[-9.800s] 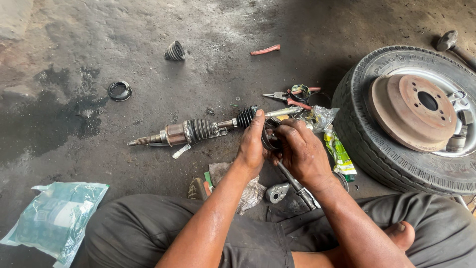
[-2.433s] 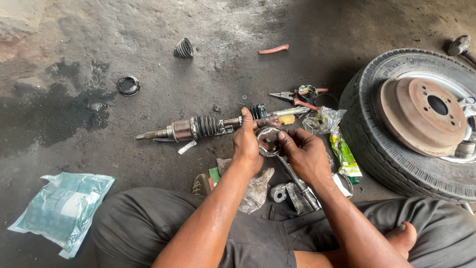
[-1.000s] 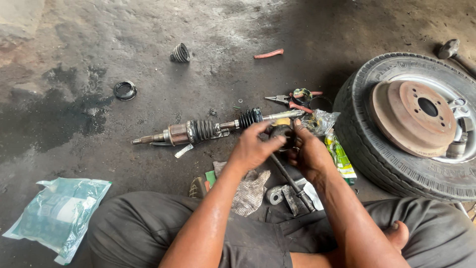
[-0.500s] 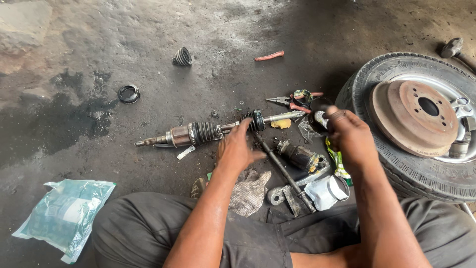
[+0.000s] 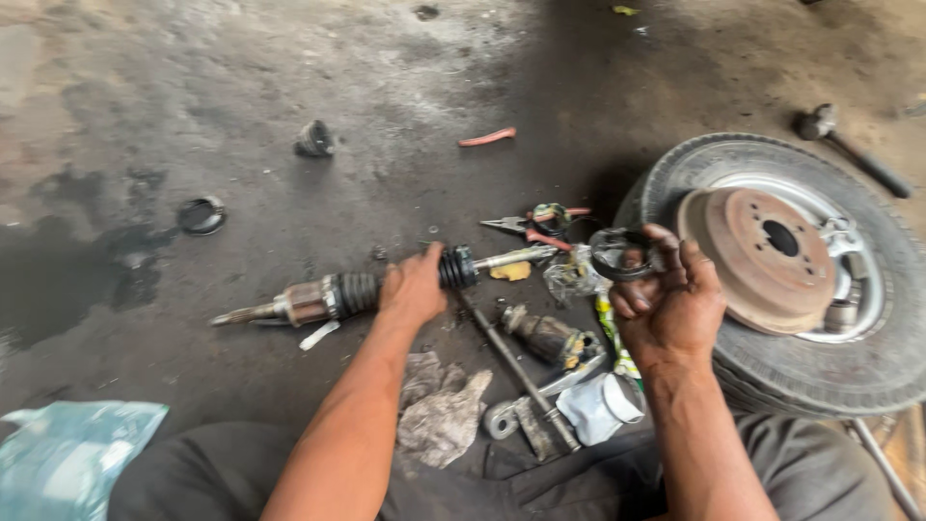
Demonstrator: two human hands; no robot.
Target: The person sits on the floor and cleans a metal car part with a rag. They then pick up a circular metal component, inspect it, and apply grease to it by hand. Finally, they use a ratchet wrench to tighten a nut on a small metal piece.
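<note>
both hands are mine and both are busy: my left hand (image 5: pixel 413 289) lies palm down over the drive axle shaft (image 5: pixel 338 296), fingers curled around it just beside the dark ribbed boot (image 5: pixel 457 267), so it is closed on the shaft and pressing it to the concrete floor (image 5: pixel 289 87). my right hand (image 5: pixel 670 304) is lifted off the floor, palm turned toward me, fingers half curled, with the thumb and fingertips pinching a dark metal ring (image 5: pixel 617 253) at its upper edge. the shaft stretches across the middle of the floor, its thin splined tip pointing to the left edge and its bare steel end reaching toward the pliers (image 5: pixel 535 224) with red handles. between my forearms i see a grey rag (image 5: pixel 439 415), a long steel bar (image 5: pixel 516 371), a greasy joint piece (image 5: pixel 545 335) and a small white tub (image 5: pixel 598 407). at the right edge a tyre (image 5: pixel 868 371) lies flat with a rusty brake drum (image 5: pixel 752 259) on it, just beside my right hand. farther out lie a small black boot (image 5: pixel 314 140), a black ring seal (image 5: pixel 201 215) and a red strip (image 5: pixel 487 137); a hammer (image 5: pixel 849 145) sits near the top right corner, a pale plastic bag (image 5: pixel 68 458) in the bottom left corner.
</note>
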